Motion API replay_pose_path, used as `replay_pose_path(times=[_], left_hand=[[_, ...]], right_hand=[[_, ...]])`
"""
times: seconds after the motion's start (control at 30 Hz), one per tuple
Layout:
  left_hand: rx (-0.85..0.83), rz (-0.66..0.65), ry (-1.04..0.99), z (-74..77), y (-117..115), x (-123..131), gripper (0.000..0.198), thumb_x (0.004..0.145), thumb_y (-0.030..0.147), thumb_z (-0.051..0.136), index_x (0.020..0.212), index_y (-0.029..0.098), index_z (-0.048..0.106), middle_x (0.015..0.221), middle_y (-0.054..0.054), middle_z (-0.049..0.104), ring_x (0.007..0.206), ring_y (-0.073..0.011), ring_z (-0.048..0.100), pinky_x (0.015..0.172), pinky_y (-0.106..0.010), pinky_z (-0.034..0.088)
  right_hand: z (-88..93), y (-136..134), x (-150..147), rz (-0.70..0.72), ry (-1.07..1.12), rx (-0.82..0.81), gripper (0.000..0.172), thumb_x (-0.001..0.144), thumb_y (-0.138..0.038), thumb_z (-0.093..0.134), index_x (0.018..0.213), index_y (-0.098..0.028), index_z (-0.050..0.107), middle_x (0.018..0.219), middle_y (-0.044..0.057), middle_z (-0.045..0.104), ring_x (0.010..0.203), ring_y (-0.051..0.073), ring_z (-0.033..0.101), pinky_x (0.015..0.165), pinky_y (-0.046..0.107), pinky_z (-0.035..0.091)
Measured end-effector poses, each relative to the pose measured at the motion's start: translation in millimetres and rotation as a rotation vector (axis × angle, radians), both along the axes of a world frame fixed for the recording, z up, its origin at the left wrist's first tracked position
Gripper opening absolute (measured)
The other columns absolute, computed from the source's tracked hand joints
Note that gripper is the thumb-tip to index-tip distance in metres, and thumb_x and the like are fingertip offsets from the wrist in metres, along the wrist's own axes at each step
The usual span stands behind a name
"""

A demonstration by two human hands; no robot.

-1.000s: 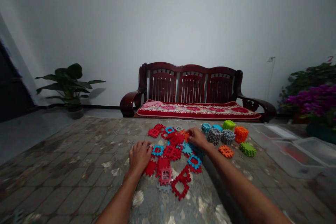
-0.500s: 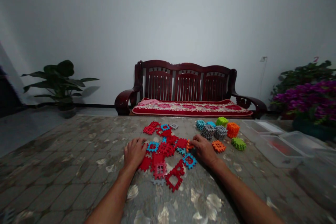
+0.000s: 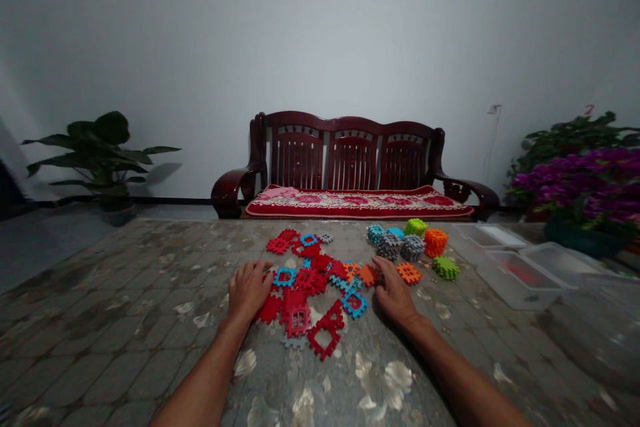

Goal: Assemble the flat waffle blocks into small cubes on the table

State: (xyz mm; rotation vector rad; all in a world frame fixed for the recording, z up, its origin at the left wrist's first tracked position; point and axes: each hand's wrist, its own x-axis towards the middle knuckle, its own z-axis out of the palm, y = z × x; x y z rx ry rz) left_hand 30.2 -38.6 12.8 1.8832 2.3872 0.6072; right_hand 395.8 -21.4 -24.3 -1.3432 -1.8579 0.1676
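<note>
My left hand [image 3: 250, 288] rests on the table with its fingers stretched out, at the left edge of a loose heap of notched plastic tiles. Nearest to it are a blue window-frame tile [image 3: 285, 277] and a plain red tile [image 3: 271, 309]. On the heap's right side, my right hand [image 3: 395, 292] has thumb and fingers apart around an orange tile [image 3: 368, 275], close to or touching its edge. Another orange tile [image 3: 351, 271] lies flat just left of that one. A blue tile [image 3: 355, 303] and a red tile with a round hole [image 3: 324, 341] lie nearer me.
Stacks of grey [image 3: 413, 248], orange [image 3: 436, 242] and green tiles [image 3: 445, 267] stand beyond my right hand, with a single orange tile [image 3: 409, 273] in front. Clear plastic boxes [image 3: 523, 280] are at the right, beside purple flowers [image 3: 590, 180]. A wooden bench [image 3: 350, 147] stands behind the table.
My right thumb and fingers have spread from a pinch on an orange piece and shifted slightly right. Two orange tiles now show side by side. My left hand stays put; the view moves slightly.
</note>
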Motion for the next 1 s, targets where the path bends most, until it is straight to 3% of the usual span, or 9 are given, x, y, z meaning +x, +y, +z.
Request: replay_pose_path(times=[0.13, 0.27, 0.5, 0.67, 0.8, 1.0], left_hand=[[-0.007, -0.007, 0.011, -0.7, 1, -1, 0.04, 0.102, 0.035, 0.042, 0.128, 0.028, 0.071, 0.138, -0.01, 0.069, 0.129, -0.0284, 0.06, 0.113, -0.046, 0.043], [-0.009, -0.017, 0.016, -2.9, 2, -3, 0.042, 0.102, 0.037, 0.039, 0.129, 0.026, 0.071, 0.138, -0.012, 0.068, 0.129, -0.0296, 0.06, 0.112, -0.048, 0.044], [-0.005, -0.012, 0.047, -7.5, 6, -6, 0.042, 0.101, 0.037, 0.041, 0.128, 0.028, 0.072, 0.137, -0.011, 0.069, 0.128, -0.0295, 0.061, 0.112, -0.048, 0.045], [0.001, -0.015, 0.038, -7.3, 6, -7, 0.042, 0.101, 0.037, 0.042, 0.127, 0.028, 0.073, 0.137, -0.011, 0.07, 0.127, -0.0303, 0.062, 0.112, -0.048, 0.046], [-0.003, -0.022, 0.016, -6.6, 6, -8, 0.043, 0.101, 0.038, 0.041, 0.128, 0.026, 0.072, 0.139, -0.011, 0.069, 0.128, -0.0314, 0.061, 0.112, -0.05, 0.045], [-0.004, -0.027, 0.018, -8.7, 7, -9, 0.044, 0.102, 0.038, 0.038, 0.129, 0.027, 0.071, 0.14, -0.011, 0.067, 0.129, -0.0313, 0.061, 0.112, -0.05, 0.046]], right_hand=[[2.2, -2, -4, -0.077, -0.053, -0.071, 0.065, 0.08, -0.022, 0.059, 0.145, -0.02, 0.059, 0.14, 0.015, 0.067, 0.132, 0.031, 0.061, 0.117, 0.05, 0.047], [10.1, -5, -11, -0.152, -0.176, -0.166, 0.067, 0.086, -0.033, 0.065, 0.149, -0.014, 0.055, 0.139, 0.019, 0.068, 0.129, 0.035, 0.061, 0.114, 0.048, 0.046], [17.4, -9, -19, -0.186, -0.203, -0.142, 0.071, 0.083, -0.028, 0.065, 0.152, -0.016, 0.052, 0.131, 0.016, 0.07, 0.122, 0.033, 0.063, 0.11, 0.045, 0.047], [32.5, -8, 6, -0.287, -0.082, 0.018, 0.07, 0.085, -0.028, 0.06, 0.153, -0.022, 0.05, 0.138, 0.013, 0.066, 0.128, 0.031, 0.058, 0.112, 0.044, 0.045], [38.9, -7, 37, -0.474, -0.087, -0.054, 0.073, 0.082, -0.031, 0.065, 0.152, -0.018, 0.05, 0.13, 0.016, 0.069, 0.122, 0.036, 0.06, 0.107, 0.048, 0.045], [36.4, -4, 60, -0.518, -0.056, -0.096, 0.075, 0.081, -0.035, 0.068, 0.152, -0.021, 0.05, 0.133, 0.015, 0.068, 0.118, 0.034, 0.063, 0.101, 0.045, 0.047]])
